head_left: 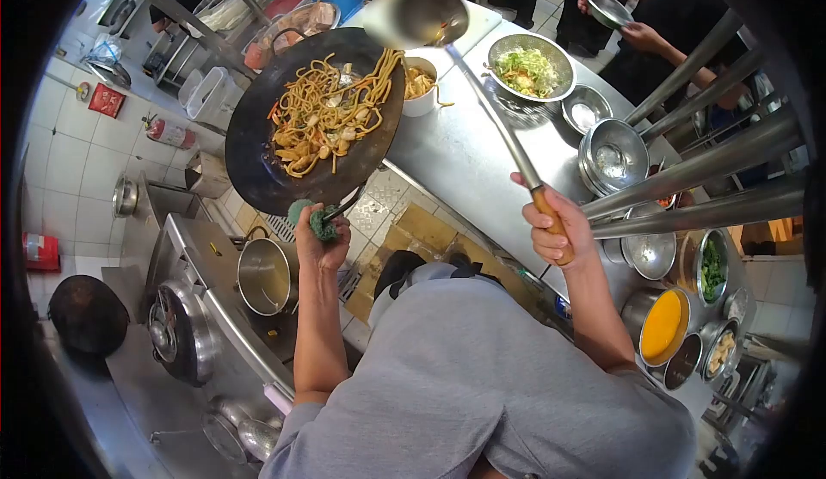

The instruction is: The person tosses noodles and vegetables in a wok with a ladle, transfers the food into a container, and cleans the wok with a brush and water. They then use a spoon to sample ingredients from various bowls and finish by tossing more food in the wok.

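Upper-left wok (249, 122) looks hefty, noodles (344, 113) slippery, so handle (347, 205) is the spot imo: left hand (319, 247) grips it through green cloth (324, 224), right hand (557, 228) clutches ladle (499, 118).

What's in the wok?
Noodles, with pale chunks mixed in. The wok's dark wall shows around them; the pile covers the metal underneath, so I can't tell what lies below.

Head view, one: worn on the person's head, facing forward and steeply down. Field: very wide, curved, dark at the rim. Nearest, bottom centre: grey shirt (482, 359). At arm's length: left hand (323, 238), right hand (555, 228). Right of centre: counter (456, 156). Farther, top right: co-worker (675, 27).
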A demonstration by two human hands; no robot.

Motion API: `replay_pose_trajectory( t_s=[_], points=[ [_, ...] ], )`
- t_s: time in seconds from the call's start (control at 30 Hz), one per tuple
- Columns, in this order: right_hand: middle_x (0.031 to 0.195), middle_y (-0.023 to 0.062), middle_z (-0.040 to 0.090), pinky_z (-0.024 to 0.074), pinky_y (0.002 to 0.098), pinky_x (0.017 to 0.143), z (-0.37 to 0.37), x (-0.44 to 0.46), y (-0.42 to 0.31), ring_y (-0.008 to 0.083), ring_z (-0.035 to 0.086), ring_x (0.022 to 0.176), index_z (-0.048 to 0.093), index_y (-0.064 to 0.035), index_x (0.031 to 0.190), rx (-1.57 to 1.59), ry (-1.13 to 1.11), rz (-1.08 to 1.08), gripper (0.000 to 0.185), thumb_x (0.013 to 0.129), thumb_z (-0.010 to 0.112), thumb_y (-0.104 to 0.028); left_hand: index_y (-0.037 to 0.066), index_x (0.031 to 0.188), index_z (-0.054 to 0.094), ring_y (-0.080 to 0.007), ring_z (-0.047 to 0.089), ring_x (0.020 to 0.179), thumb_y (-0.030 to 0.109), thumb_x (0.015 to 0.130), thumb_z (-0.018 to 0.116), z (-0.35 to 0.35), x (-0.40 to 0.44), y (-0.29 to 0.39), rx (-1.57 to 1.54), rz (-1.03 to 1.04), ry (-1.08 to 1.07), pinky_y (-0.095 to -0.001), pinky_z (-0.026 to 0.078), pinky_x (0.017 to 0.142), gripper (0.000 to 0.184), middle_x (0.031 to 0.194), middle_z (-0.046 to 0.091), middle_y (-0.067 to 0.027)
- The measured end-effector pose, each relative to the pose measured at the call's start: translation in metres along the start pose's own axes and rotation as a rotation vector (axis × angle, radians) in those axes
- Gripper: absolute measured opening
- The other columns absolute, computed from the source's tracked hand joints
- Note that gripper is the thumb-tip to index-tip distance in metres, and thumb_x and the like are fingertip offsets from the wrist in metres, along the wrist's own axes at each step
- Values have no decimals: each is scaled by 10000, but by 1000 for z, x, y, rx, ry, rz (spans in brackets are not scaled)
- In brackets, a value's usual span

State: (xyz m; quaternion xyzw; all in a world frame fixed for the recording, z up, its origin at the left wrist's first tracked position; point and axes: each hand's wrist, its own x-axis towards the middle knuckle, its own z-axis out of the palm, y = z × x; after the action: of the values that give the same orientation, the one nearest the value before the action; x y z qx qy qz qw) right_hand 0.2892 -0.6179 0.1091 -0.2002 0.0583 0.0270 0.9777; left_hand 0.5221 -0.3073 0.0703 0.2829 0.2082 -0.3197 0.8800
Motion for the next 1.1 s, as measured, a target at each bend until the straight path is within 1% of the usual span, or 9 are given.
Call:
replay_pose_trajectory(
  t_s=[0.17,0.27,0.4,0.57,0.63,0.7,0.8,0.9,1.1],
  points=[
    [689,9,405,328,197,319,18,7,-3,43,347,383,293,-68,1391,-370,215,-36,441,986,365,-227,108,793,520,-149,518,576,202,802,584,-2,4,1,8,-2,23,-238,416,444,114,679,526,-40],
    [685,9,403,335,200,327,9,5,7,48,336,388,326,-82,1377,-65,25,-14,429,984,379,-245,110,818,518,-151,516,573,193,798,590,0,9,2,-27,-28,14,-236,422,457,112,696,519,-46],
    [692,8,398,327,198,326,8,20,19,50,335,386,304,-97,1394,-267,158,1,455,981,387,-268,108,818,515,-148,517,574,198,802,583,-4,17,2,-43,-39,28,-238,426,466,114,689,513,-47],
    [694,11,404,324,199,328,-9,21,24,52,333,386,352,-95,1360,-111,39,25,427,976,407,-271,108,808,512,-150,514,562,189,800,583,-7,18,2,-59,-58,0,-239,419,457,108,680,513,-42],
    [689,8,400,325,198,325,5,27,9,51,337,383,320,-94,1381,-377,216,-13,448,977,402,-267,108,804,512,-151,513,557,184,797,585,-10,16,3,-61,-64,11,-237,416,451,105,675,512,-41],
    [687,3,406,321,194,324,13,30,-9,45,341,385,307,-88,1389,-375,164,-25,457,977,397,-264,109,788,513,-152,511,550,175,792,590,-6,12,3,-24,-23,45,-234,408,438,102,669,512,-40],
    [692,1,417,323,187,320,15,33,-12,31,346,391,344,-60,1357,-47,-42,-24,426,984,373,-263,110,774,515,-149,504,545,176,789,594,0,3,0,-13,8,72,-231,405,432,104,675,517,-39],
    [693,3,409,330,178,313,6,42,5,29,348,391,332,-54,1362,-171,90,35,429,990,357,-267,111,769,513,-147,494,537,175,785,598,-10,9,0,-56,-30,46,-231,407,434,108,676,518,-37],
    [690,0,404,335,185,308,12,28,1,30,330,381,304,-59,1380,-145,72,-52,442,986,359,-253,114,793,520,-150,489,531,171,779,601,-15,17,2,-37,-29,75,-231,412,432,100,678,518,-33]
  ],
)
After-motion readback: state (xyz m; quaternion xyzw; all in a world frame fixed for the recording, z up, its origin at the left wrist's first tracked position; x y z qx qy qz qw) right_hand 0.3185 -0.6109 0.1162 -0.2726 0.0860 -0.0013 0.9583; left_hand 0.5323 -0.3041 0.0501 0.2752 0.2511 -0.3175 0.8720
